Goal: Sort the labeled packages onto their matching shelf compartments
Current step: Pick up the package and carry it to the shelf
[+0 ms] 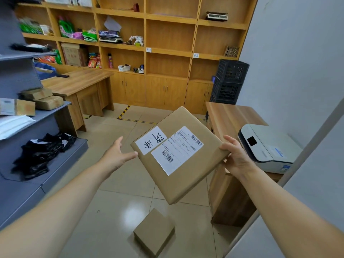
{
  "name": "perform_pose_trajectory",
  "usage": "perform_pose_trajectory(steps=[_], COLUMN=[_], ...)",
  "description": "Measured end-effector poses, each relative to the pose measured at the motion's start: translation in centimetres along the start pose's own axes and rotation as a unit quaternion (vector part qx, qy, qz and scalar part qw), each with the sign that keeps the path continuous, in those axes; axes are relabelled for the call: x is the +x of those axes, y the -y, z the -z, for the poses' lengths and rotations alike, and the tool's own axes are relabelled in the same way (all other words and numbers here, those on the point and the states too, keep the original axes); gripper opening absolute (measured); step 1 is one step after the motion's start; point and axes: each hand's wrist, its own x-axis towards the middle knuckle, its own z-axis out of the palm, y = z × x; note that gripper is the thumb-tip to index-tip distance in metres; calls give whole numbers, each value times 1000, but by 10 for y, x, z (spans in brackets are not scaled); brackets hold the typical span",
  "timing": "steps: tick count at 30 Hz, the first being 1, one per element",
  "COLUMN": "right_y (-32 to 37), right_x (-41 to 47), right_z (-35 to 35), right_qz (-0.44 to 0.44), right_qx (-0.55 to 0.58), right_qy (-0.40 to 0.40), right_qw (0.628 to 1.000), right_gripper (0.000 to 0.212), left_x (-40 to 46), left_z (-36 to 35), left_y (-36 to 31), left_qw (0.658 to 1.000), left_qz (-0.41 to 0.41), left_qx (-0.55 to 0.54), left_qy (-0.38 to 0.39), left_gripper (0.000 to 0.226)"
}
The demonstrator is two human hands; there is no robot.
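A flat brown cardboard package point(197, 164) with a white handwritten label and a barcoded shipping label is held tilted in the air over the floor. My right hand point(235, 155) grips its right edge. Just left of the package's left corner, my left hand point(119, 155) is open with fingers spread, fingertips at the corner or nearly touching it. A smaller brown box point(154, 232) lies on the tiled floor below. The grey metal shelf point(46, 116) on the left carries several brown boxes point(49, 102), white mailers and black bags point(41, 153).
A wooden wall unit point(170, 51) with small paper labels on its shelf edges fills the back. A wooden desk point(78, 82) stands at the left, a wooden counter point(229, 116) with a white printer point(268, 146) at the right, and black crates point(229, 81) behind it.
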Motion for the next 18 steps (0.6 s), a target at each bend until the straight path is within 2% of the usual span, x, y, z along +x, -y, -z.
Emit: perform_pose_trajectory(steps=[6,10,12,15,18], right_y=[14,16,17,19,20], right_x=[-1,3,4,5,8], right_z=[-1,-1,-3,-5,-6], right_qz=[8,12,13,16,19], right_qx=[18,21,28,41,40], right_qy=[9,2,0,-3,-19], right_qw=[1000,1000,1000,999,999], right_gripper=[70,72,73,72,68], left_x=[0,-3,-1,-2,-1], left_z=[5,11,10,8,5], left_y=[-8,-7,-5,-3,2], left_qw=[994,977,969,957,954], left_qz=[-11,-11,-8,8,20], left_qx=[-4,-37,-64,-101,-121], left_qy=[110,211,238,271,274], left_gripper=[84,111,113,103,109])
